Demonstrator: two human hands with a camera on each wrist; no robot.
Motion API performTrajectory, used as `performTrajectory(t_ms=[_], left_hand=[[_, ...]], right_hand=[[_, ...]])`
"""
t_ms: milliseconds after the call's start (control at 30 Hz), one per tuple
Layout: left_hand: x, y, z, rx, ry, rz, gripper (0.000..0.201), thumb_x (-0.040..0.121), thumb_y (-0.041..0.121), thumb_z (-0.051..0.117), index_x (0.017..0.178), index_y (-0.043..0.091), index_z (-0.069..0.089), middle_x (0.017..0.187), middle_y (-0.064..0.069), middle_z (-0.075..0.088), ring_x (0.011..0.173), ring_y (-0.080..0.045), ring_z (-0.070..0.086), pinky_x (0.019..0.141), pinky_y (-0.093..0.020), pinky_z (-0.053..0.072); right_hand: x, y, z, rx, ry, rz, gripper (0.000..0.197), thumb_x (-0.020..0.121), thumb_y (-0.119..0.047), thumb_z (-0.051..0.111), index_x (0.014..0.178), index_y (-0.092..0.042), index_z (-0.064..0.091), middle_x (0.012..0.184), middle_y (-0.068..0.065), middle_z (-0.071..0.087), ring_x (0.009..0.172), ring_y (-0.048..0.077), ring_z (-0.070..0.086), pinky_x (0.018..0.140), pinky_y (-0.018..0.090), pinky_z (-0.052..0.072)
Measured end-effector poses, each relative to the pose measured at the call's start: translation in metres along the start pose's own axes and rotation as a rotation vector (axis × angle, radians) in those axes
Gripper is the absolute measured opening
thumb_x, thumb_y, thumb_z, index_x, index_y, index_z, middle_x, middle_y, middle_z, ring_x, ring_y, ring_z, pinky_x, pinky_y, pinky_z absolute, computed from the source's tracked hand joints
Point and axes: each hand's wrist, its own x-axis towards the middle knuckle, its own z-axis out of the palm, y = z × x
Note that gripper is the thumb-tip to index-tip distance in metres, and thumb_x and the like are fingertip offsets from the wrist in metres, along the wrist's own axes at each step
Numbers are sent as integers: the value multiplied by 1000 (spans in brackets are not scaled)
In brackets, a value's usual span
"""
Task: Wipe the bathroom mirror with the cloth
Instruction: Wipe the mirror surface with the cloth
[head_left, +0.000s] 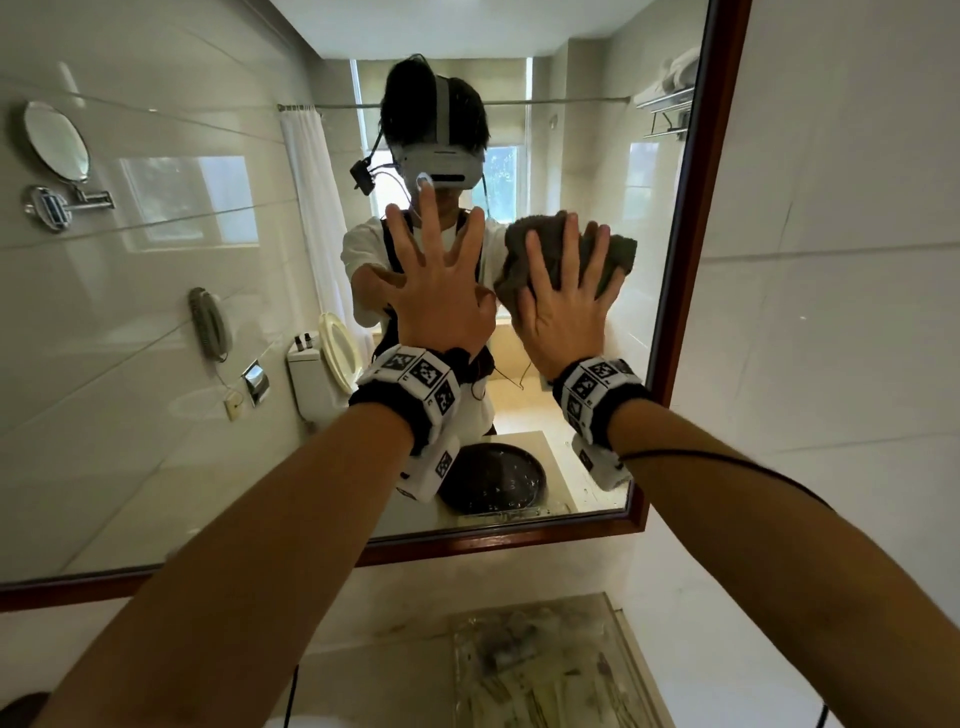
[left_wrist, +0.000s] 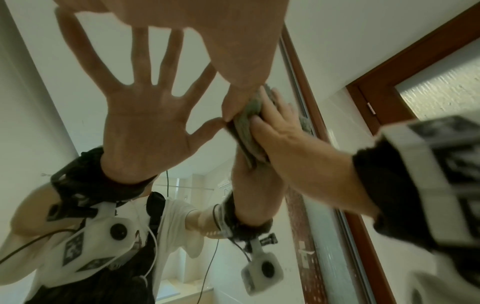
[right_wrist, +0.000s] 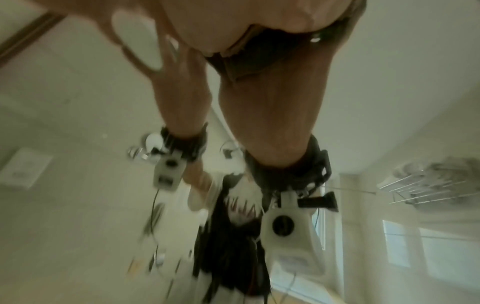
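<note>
A large bathroom mirror (head_left: 208, 364) in a brown wooden frame fills the wall ahead. My left hand (head_left: 441, 280) lies flat on the glass with its fingers spread wide, holding nothing. Just to its right, my right hand (head_left: 566, 312) presses a bunched dark grey-brown cloth (head_left: 540, 244) against the glass near the frame's right side, fingers straight over it. The left wrist view shows the cloth (left_wrist: 246, 123) squeezed between my right hand (left_wrist: 280, 127) and the glass. In the blurred right wrist view the cloth (right_wrist: 259, 59) sits under the palm.
The frame's right upright (head_left: 696, 260) stands close to the cloth, with white tiled wall (head_left: 831, 260) beyond it. The bottom rail (head_left: 467, 543) runs above a counter with a glass tray (head_left: 545, 665). A frosted-glass door (left_wrist: 441, 92) stands to the right.
</note>
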Motion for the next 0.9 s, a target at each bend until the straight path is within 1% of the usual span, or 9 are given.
performTrajectory(t_ms=[67, 133, 267, 400, 500, 567, 733, 800, 900], left_hand=[[-9, -5, 3, 8, 5, 7, 88, 81, 46, 61, 150, 41, 8, 162, -12, -1, 146, -43, -1, 96, -79, 21], [-21, -5, 9, 27, -7, -4, 89, 82, 48, 59, 151, 41, 4, 162, -13, 0, 145, -44, -1, 95, -79, 23], [-54, 3, 24, 33, -56, -19, 89, 83, 39, 58, 152, 39, 2, 161, -16, -2, 145, -45, -1, 95, -79, 24], [-85, 2, 38, 34, -98, -10, 85, 84, 40, 58, 152, 39, 7, 161, -16, -2, 145, -45, -2, 97, -78, 23], [-88, 0, 41, 34, -121, -1, 87, 84, 44, 61, 152, 40, 7, 161, -16, -3, 145, -46, -5, 98, -79, 21], [-87, 1, 40, 32, -121, -8, 88, 83, 45, 62, 152, 39, 8, 161, -16, -2, 145, -46, -4, 98, -79, 20], [-87, 3, 39, -11, -102, -33, 80, 85, 43, 57, 152, 40, 13, 162, -14, 0, 145, -45, -3, 100, -79, 16], [-87, 4, 40, -37, -85, -53, 76, 85, 42, 55, 151, 41, 17, 162, -13, 3, 145, -44, -2, 101, -79, 13], [-87, 6, 40, -59, -74, -59, 71, 85, 41, 49, 150, 40, 21, 162, -13, 5, 146, -43, -1, 101, -78, 9]], right_hand=[[-35, 2, 15, -19, -59, -66, 60, 97, -42, 38, 152, -33, 19, 162, 13, 12, 146, 47, 5, 109, 71, 8], [-74, 2, 31, -11, -88, -69, 61, 95, -41, 43, 151, -32, 21, 161, 14, 12, 145, 47, 4, 107, 72, 10], [-147, -1, 55, -26, -181, -74, 60, 91, -41, 48, 147, -32, 29, 161, 12, 15, 145, 46, 9, 106, 71, 20], [-178, 5, 63, -46, -243, -110, 59, 92, -41, 49, 147, -31, 28, 160, 11, 13, 145, 44, 12, 105, 69, 24], [-170, 12, 60, -54, -227, -152, 58, 92, -39, 51, 146, -32, 28, 160, 9, 13, 145, 42, 12, 106, 68, 21], [-152, 15, 53, -50, -198, -131, 59, 92, -40, 50, 146, -32, 28, 160, 9, 14, 145, 41, 11, 108, 69, 18], [-54, 13, 17, 14, -63, 3, 57, 97, -43, 33, 152, -28, 23, 160, 15, 18, 145, 45, 11, 110, 69, 5], [-27, 13, 5, 18, -26, 7, 56, 98, -42, 32, 152, -28, 25, 160, 15, 18, 146, 45, 11, 111, 68, 4], [-21, 11, 3, 11, -4, -2, 56, 98, -42, 32, 152, -28, 27, 160, 15, 19, 145, 46, 12, 111, 70, 8]])
